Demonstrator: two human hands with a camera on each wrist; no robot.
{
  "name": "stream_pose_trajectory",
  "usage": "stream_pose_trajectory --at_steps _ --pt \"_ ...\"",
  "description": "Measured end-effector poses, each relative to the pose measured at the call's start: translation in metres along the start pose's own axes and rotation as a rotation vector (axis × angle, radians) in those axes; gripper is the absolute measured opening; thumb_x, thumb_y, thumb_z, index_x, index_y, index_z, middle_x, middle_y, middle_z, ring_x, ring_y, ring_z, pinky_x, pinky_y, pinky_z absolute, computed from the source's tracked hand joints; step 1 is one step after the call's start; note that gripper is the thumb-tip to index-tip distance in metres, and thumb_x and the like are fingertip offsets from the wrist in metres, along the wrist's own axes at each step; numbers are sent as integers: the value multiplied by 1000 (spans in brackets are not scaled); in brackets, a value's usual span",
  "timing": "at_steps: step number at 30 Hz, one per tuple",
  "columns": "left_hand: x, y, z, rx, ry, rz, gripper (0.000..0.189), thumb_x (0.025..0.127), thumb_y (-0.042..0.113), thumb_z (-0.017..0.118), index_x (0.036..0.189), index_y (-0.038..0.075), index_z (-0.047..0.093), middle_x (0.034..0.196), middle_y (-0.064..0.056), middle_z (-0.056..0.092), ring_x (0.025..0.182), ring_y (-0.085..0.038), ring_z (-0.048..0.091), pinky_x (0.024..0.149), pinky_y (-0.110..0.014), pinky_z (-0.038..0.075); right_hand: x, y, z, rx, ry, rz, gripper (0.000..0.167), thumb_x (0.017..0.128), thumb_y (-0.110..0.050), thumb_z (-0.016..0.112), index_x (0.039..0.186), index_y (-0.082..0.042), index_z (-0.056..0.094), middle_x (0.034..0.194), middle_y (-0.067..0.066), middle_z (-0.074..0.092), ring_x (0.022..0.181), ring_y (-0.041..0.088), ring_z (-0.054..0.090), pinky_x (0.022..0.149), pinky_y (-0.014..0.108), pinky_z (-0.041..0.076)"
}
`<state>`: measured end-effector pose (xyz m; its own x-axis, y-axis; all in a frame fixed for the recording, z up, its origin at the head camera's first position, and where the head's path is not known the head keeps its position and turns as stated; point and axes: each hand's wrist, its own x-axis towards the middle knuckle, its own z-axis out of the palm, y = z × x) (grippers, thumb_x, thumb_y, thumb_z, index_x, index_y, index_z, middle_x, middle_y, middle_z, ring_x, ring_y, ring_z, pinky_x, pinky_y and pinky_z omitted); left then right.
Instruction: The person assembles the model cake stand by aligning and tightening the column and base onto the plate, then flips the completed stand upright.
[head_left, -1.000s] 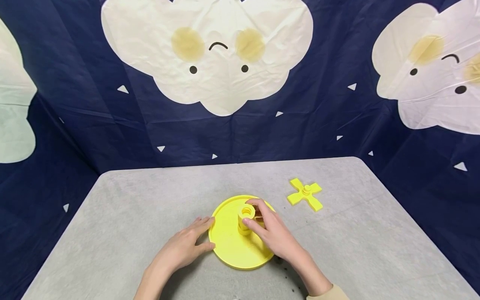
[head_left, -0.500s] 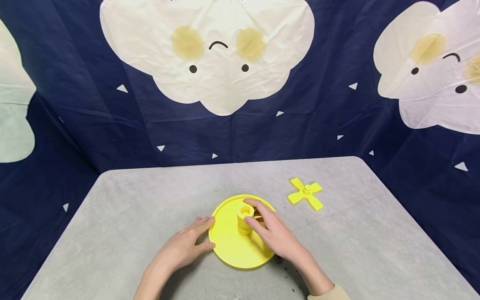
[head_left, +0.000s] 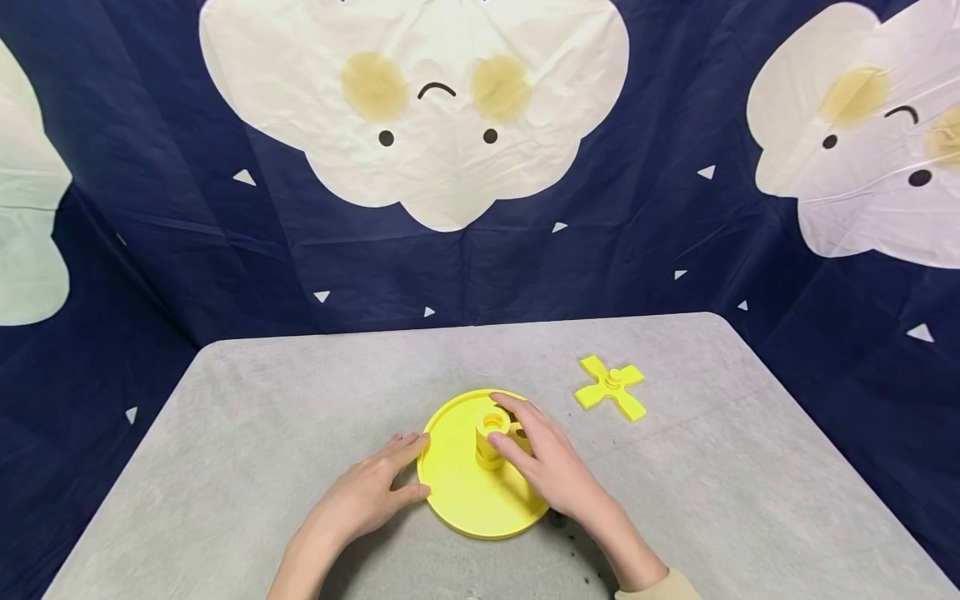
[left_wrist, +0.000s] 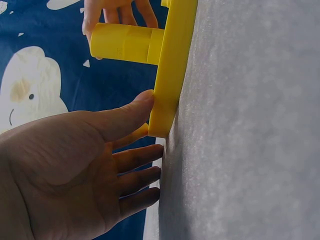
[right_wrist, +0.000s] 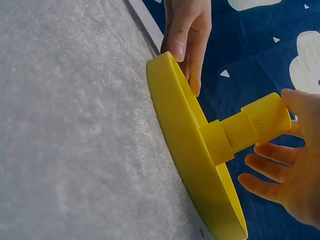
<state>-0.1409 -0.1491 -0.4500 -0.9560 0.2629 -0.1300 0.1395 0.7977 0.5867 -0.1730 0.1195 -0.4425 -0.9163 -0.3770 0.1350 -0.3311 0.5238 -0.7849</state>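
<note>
A round yellow tray (head_left: 457, 504) with a raised rim lies flat on the table. From its middle rises an upright yellow tube (right_wrist: 265, 120), hollow at the top and seated on a wider collar (right_wrist: 217, 142). My right hand (head_left: 558, 471) holds the tube's upper end between thumb and index finger, its other fingers spread loosely beside it. At the tray's left edge, my left hand (head_left: 367, 493) touches the rim with thumb and index finger, the fingers nearly straight. Beyond the tray, to the right, lies a yellow four-armed cross (head_left: 611, 387) with a ridged peg pointing up.
The grey table (head_left: 255, 417) reaches back to a dark blue cloth (head_left: 247, 275) printed with clouds and small triangles, which also hangs on both sides. A few dark specks (head_left: 587, 579) dot the table beside the right forearm.
My right hand's index finger and thumb have shifted slightly around the top of the tube, which wobbles a little. My left hand, the tray and the cross have stayed in place.
</note>
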Motion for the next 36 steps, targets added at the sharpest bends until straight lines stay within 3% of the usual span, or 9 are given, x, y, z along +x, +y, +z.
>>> stream_pose_trajectory --at_steps 4,11,18,24,28,36 --pt "0 0 0 1 3 2 70 92 39 75 153 16 51 160 -11 49 153 -39 38 120 -65 35 -1 0 0 25 -37 4 50 106 -46 53 153 -29 47 151 -8 56 130 14 60 111 48 51" --pt "0 0 1 3 6 -4 70 92 40 76 153 17 51 160 -10 49 153 -38 38 121 -65 35 0 2 1 8 -11 2 49 104 -44 58 148 -22 52 121 -4 67 108 11 65 96 33 58" --pt "0 1 0 -1 -1 -15 70 92 40 75 154 18 50 161 -9 48 154 -37 37 121 -66 34 0 2 -1 -60 45 24 51 102 -47 60 149 -27 53 130 0 65 100 8 64 91 35 58" --pt "0 1 0 2 0 -13 70 92 40 75 154 18 50 161 -10 48 154 -37 38 121 -65 34 -1 1 -3 -6 -4 -3 54 103 -48 58 152 -27 50 149 -2 59 122 13 62 106 45 55" --pt "0 1 1 0 0 -14 71 92 39 76 154 18 50 161 -10 48 154 -37 37 121 -65 34 -1 2 -2 21 -47 -3 56 105 -50 54 154 -25 47 152 -3 56 125 15 63 109 47 53" --pt "0 1 1 -2 -3 -20 70 92 39 75 154 17 51 161 -10 48 153 -37 38 121 -65 34 0 3 0 -8 -22 7 54 104 -48 57 151 -24 49 123 -5 68 108 10 67 95 32 59"
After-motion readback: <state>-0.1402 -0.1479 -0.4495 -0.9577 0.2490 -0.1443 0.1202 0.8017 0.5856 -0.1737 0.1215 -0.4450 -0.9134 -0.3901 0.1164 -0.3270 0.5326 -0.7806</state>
